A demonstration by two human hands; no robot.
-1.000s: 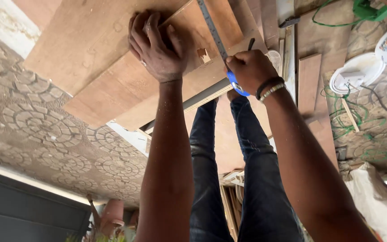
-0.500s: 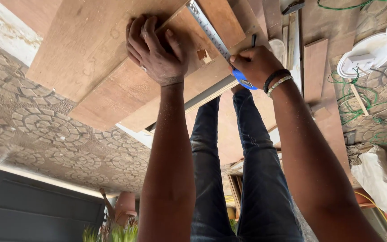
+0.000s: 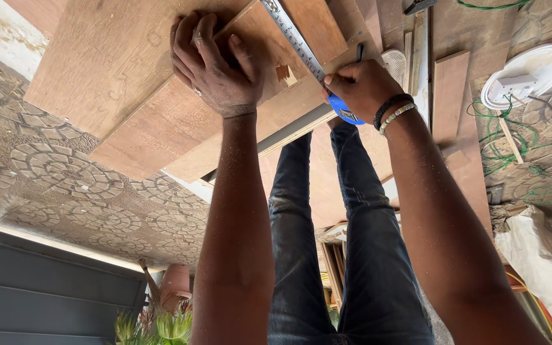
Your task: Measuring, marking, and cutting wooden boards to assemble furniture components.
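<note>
My left hand [image 3: 215, 64] presses palm-down, fingers spread, on a small brown wooden board [image 3: 308, 25] that lies on larger plywood sheets [image 3: 116, 70]. My right hand [image 3: 362, 89], with beaded bracelets at the wrist, grips the blue handle [image 3: 343, 112] of a try square. The square's metal ruler blade [image 3: 295, 38] runs diagonally across the board between my two hands. A dark pencil [image 3: 360, 52] sticks out of the same right hand. My legs in dark jeans [image 3: 327, 243] stand between my arms.
Patterned paving [image 3: 65, 172] surrounds the plywood. Wooden strips [image 3: 448, 96] lie to the right. Beyond them are white round fan parts [image 3: 525, 76], a tangle of green wire [image 3: 499, 147] and a white sack [image 3: 538, 255]. A dark gate [image 3: 46, 294] and a clay plant pot [image 3: 177, 281] sit at the lower left.
Both hands keep their hold on the board and the square. The view has shifted slightly, and my right hand has edged a little along the blade.
</note>
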